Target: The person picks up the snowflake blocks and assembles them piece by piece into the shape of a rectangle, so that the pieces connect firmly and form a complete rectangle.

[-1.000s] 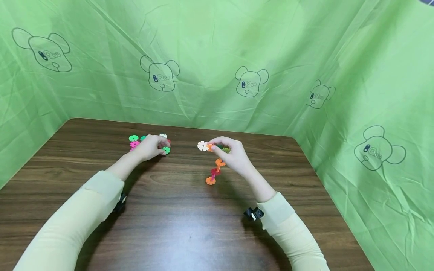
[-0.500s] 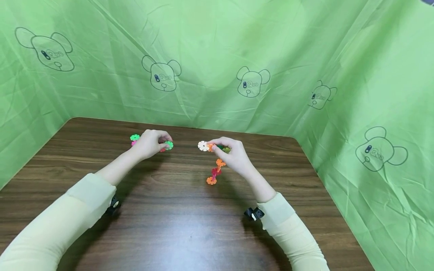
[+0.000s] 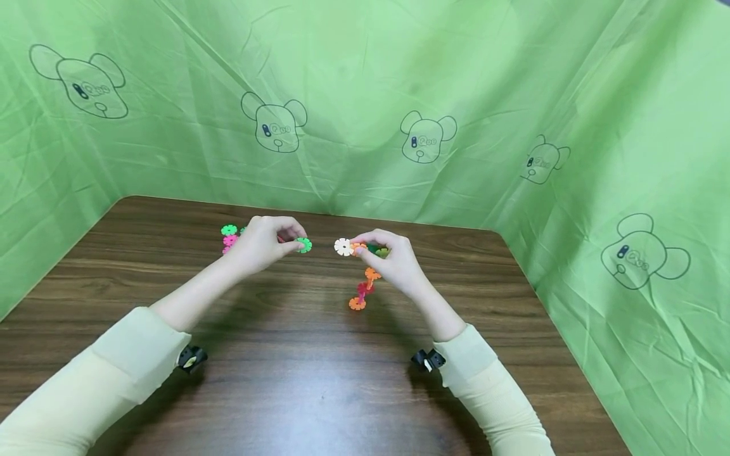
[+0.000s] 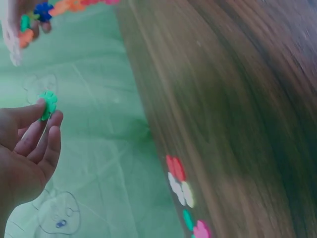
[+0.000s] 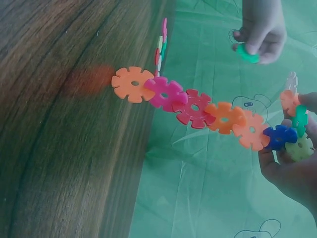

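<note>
My left hand (image 3: 262, 246) pinches a green flower-shaped interlocking disc (image 3: 305, 244) between thumb and fingers, above the far part of the table. To its right, my right hand (image 3: 402, 261) grips one end of a chain of such discs. In the right wrist view the chain runs through an orange end disc (image 5: 126, 77), a pink disc (image 5: 159, 88), a crimson disc (image 5: 187, 117), more orange ones and a blue disc (image 5: 277, 140). A white disc (image 3: 340, 251) sticks out past the right fingertips, facing the green disc across a small gap. Fingers partly cover the held end.
Loose discs lie at the back left of the wooden table (image 3: 319, 354), among them a green one (image 3: 229, 228), a pink one (image 3: 229, 241) and a red one (image 4: 179, 171). Green cloth (image 3: 353, 76) with bear drawings surrounds the table.
My left hand has lifted the green disc off the loose pieces and carried it right, toward the white disc. My right hand and the chain have stayed almost still.
</note>
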`<action>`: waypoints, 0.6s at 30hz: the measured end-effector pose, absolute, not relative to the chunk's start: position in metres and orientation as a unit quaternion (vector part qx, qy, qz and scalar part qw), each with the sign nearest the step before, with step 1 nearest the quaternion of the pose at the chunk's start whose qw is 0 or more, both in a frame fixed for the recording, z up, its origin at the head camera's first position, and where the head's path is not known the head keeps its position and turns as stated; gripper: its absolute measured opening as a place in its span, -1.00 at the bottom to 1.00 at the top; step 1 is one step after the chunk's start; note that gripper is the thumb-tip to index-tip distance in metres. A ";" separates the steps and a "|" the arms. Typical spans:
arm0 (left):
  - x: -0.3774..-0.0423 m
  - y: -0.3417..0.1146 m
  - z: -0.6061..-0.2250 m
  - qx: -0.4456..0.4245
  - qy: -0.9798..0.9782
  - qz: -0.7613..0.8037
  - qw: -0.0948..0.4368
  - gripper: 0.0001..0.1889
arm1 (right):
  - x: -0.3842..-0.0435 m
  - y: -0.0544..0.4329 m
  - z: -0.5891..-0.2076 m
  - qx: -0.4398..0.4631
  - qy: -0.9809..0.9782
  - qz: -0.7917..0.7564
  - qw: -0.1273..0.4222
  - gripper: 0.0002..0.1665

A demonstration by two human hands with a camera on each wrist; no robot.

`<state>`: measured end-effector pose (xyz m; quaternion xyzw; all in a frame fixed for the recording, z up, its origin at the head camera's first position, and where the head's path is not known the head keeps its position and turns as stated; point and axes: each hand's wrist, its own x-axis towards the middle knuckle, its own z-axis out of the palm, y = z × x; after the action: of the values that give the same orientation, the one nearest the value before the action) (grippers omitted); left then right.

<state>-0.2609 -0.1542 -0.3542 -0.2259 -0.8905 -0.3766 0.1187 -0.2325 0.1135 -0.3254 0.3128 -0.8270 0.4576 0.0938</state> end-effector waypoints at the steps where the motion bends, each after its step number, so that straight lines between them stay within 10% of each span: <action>1: -0.258 -0.153 -0.352 -0.226 -0.887 -0.382 0.124 -0.91 | -0.236 0.115 -0.329 0.310 -0.827 0.459 0.094 -0.81; 18: -0.227 -0.130 -0.340 -0.201 -0.839 -0.460 0.210 -0.86 | -0.253 0.117 -0.350 0.323 -0.816 0.468 0.096 -0.70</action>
<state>-0.2268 -0.1301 -0.3404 -0.2013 -0.8390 -0.4598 0.2102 -0.2534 0.1168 -0.3497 0.3235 -0.8165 0.4685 0.0961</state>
